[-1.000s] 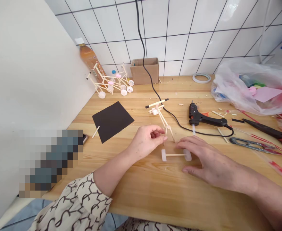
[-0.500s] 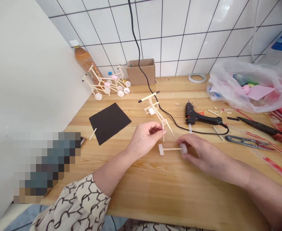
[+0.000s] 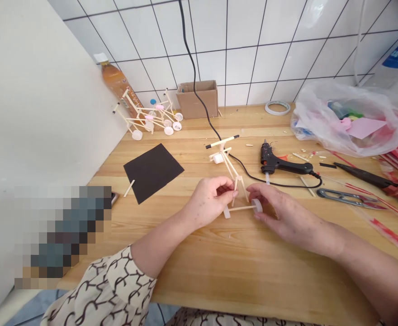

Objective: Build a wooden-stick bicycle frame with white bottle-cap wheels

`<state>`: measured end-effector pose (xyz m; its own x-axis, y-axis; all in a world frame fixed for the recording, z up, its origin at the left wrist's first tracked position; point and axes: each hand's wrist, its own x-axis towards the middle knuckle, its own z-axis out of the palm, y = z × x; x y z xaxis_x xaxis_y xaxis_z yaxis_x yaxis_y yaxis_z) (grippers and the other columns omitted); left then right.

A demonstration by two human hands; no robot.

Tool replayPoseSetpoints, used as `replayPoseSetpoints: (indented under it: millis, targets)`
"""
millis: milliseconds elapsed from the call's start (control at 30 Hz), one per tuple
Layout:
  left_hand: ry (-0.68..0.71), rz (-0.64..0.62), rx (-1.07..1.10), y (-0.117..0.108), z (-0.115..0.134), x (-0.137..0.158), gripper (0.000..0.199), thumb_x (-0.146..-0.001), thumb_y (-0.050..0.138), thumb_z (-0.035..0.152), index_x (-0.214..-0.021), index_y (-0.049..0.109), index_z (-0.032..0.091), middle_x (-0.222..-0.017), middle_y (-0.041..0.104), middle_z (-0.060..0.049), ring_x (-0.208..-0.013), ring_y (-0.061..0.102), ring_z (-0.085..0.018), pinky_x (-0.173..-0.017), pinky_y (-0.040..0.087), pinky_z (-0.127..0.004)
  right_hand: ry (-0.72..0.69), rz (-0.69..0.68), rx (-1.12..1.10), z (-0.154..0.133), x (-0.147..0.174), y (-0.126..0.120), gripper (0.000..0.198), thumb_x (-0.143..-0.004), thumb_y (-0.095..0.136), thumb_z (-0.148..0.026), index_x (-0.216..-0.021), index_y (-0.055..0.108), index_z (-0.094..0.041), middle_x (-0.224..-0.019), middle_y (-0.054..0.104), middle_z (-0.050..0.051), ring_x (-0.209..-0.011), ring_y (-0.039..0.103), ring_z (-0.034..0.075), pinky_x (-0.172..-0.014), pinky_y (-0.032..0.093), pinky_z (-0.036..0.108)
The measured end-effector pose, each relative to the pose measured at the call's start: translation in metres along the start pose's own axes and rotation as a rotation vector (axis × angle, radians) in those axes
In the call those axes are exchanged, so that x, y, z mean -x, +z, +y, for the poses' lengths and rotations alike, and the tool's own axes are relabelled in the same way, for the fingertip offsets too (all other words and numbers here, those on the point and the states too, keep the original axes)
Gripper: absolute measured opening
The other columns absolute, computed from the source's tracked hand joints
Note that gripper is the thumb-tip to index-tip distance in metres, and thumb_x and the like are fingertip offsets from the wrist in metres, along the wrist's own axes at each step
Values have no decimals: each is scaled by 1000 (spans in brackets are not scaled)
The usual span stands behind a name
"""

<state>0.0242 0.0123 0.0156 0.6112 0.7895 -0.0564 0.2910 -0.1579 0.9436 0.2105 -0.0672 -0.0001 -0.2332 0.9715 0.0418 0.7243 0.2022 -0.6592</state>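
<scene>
My left hand [image 3: 211, 201] pinches one leg of a small tricycle frame [image 3: 230, 166] made of pale wooden sticks. The frame has a black-tipped handlebar [image 3: 222, 141] and a white front wheel [image 3: 218, 158]; its two back legs slope down toward me. Just below those legs lies a stick axle [image 3: 241, 208] with a white round wheel at each end. My right hand [image 3: 283, 215] is closed around the right wheel [image 3: 257, 206], thumb below and fingers above. The left wheel [image 3: 226, 211] is partly hidden by my left hand.
Right of the frame lie a black glue gun [image 3: 283, 164], thread snips [image 3: 348, 198] and pliers [image 3: 368, 176]. Black card [image 3: 153, 173] is on the left. Finished stick tricycles [image 3: 148, 118], a bottle [image 3: 116, 83], a cardboard box [image 3: 199, 100], tape [image 3: 277, 107] and a plastic bag [image 3: 351, 122] stand behind.
The stick frame has moved right and toward me in my left hand, so its legs now come down by the axle. My right hand stays at the wheel.
</scene>
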Motion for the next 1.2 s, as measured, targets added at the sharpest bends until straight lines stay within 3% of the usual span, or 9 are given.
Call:
replayPoseSetpoints:
  millis: [1200]
  targets:
    - [-30, -94, 56, -6, 4, 6, 11, -79, 55, 19, -69, 53, 15, -67, 53, 1, -62, 50, -9, -56, 45, -20, -51, -36, 43, -6, -2, -2, 34, -79, 49, -12, -113, 51, -19, -101, 61, 10, -94, 58, 22, -83, 50, 39]
